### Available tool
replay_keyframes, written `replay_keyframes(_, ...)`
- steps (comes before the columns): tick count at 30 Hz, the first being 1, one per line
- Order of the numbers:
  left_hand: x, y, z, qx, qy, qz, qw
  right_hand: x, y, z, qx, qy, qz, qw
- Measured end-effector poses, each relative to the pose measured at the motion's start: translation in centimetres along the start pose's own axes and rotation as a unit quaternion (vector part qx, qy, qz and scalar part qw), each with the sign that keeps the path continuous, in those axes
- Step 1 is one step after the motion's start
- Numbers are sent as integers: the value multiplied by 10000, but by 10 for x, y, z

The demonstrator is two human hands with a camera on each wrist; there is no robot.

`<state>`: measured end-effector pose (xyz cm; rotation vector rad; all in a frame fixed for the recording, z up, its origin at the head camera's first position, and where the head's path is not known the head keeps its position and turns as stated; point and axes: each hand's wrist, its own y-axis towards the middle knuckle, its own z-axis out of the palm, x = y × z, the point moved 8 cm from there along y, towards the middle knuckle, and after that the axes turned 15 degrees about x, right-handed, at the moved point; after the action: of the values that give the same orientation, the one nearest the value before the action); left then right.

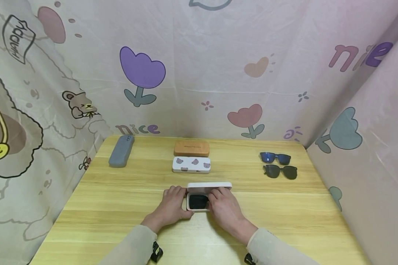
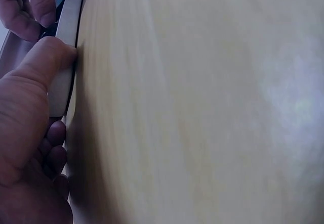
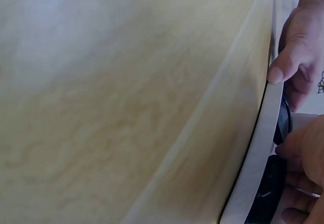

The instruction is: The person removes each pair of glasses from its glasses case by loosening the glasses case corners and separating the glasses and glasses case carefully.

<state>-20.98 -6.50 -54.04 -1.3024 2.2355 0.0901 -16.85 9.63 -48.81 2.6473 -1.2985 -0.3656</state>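
Note:
A white glasses case (image 1: pixel 209 185) lies with its lid raised near the front middle of the table. Dark sunglasses (image 1: pixel 198 202) sit inside it, their right part hidden by my right hand (image 1: pixel 226 210). The fingers of that hand reach into the case and pinch the sunglasses around the middle, as the right wrist view shows with a dark lens (image 3: pixel 268 191) on either side of the fingertips. My left hand (image 1: pixel 171 207) grips the left end of the case; its thumb (image 2: pixel 43 62) presses over the front rim and the other fingers curl about the end.
Behind the case lie a white bear-print case (image 1: pixel 191 165) and a brown case (image 1: pixel 191 148). A grey case (image 1: pixel 121 151) rests at the back left. Blue-lensed sunglasses (image 1: pixel 275 158) and black sunglasses (image 1: pixel 280 172) lie at the back right. Printed curtains (image 1: pixel 192 73) surround the table (image 1: pixel 268 221).

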Motion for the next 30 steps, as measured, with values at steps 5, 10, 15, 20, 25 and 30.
replay_keyframes(5,-1,-2,0,-17,-25,-2,10000,2,0,-3,101,-47,-7,9999)
replay_keyframes(10,-2,-3,0,-29,-15,-7,10000,3,-1,-4,236,-37,65,9997)
replay_keyframes(15,-1,-2,1,14,-10,-26,10000,1,-2,-8,335,-40,175,9993)
replay_keyframes(20,-1,-2,1,93,-45,-49,9999,-1,-4,-19,278,34,129,9995)
replay_keyframes(25,-1,-3,0,153,-111,-50,9998,-6,-9,-34,186,160,24,9997)
replay_keyframes(30,-1,-2,1,183,-118,-74,9997,-14,-18,-43,181,216,0,9996)
